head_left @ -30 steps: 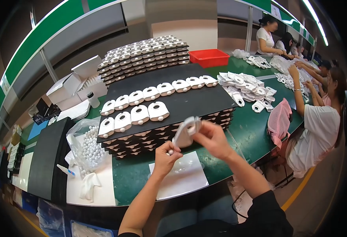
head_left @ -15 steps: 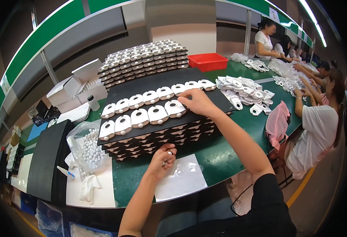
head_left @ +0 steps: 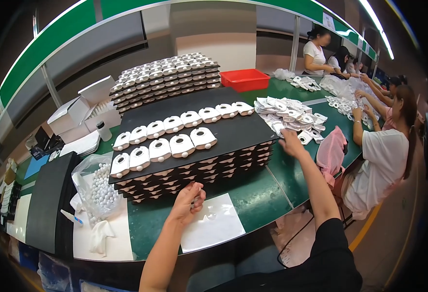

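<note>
My left hand [head_left: 188,202] is closed in front of the stack of black trays, its fingers curled around small white balls that are mostly hidden. At the right end of the stack, my right hand [head_left: 293,143] pinches the edge of a white plastic part [head_left: 277,128] beside the loose pile [head_left: 291,114]. Two rows of white parts, each with a round hole and a ball at its front edge, lie on the top black tray [head_left: 240,138]. The front row ends partway along with one part [head_left: 203,138]; bare tray lies to its right.
A clear bag of white balls [head_left: 104,187] sits left of the stack, near a glue tube [head_left: 72,217]. A white sheet [head_left: 214,225] lies in front. Behind are more loaded trays [head_left: 165,78] and a red bin [head_left: 244,80]. Co-workers sit along the right, by a pink cloth [head_left: 331,153].
My right hand has moved right, from the last part in the front row to the loose pile. My left hand stays low and closed. The view has shifted slightly.
</note>
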Tool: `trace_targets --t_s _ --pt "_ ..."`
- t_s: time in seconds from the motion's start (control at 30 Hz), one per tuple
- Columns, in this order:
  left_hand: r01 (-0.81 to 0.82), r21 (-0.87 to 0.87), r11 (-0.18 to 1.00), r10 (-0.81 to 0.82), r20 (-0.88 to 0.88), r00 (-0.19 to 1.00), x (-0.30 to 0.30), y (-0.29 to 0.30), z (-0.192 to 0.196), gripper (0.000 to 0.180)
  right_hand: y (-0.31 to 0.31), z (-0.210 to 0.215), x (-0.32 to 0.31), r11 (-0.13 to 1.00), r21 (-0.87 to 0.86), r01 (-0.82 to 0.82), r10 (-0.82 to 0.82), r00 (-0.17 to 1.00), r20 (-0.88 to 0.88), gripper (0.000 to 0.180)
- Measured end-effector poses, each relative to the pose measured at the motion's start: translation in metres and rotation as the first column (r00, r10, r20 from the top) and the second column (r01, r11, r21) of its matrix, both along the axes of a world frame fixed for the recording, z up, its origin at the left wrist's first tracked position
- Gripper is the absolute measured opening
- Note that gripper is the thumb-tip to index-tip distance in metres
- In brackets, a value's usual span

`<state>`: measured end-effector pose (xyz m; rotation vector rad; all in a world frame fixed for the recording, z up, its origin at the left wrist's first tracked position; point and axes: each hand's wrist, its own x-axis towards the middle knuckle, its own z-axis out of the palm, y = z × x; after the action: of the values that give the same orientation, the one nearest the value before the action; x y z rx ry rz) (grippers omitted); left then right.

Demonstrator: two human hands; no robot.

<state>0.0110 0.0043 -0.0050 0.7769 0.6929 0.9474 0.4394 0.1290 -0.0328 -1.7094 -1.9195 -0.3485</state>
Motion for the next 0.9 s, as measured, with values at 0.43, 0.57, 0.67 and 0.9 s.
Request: trace_targets --t_s 0.43,0.57,0.67,0.9 --pt "-0.050 0.018 0.999 0.048 0.094 0.994 0.003 -0.003 0.002 0.024 -0.143 0.030 -0.085 0.982 -0.176 -0.069 0.074 0.997 0.022 0.020" --pt "-0.048 0.011 0.999 0.046 0.120 0.992 0.002 -0.004 0.004 0.021 -0.150 0.045 -0.078 0.925 -0.263 -0.274 0.219 0.950 -0.221 0.031" --pt "-0.033 0.003 0.999 0.033 0.138 0.990 0.004 -0.005 0.009 0.021 -0.150 0.059 -0.069 0.869 -0.382 -0.316 0.284 0.949 -0.140 0.042" --pt "0.022 0.088 0.996 -0.028 0.069 0.997 -0.003 -0.003 -0.001 0.024 -0.164 0.072 -0.078 0.818 -0.530 -0.221 0.259 0.966 -0.004 0.041"
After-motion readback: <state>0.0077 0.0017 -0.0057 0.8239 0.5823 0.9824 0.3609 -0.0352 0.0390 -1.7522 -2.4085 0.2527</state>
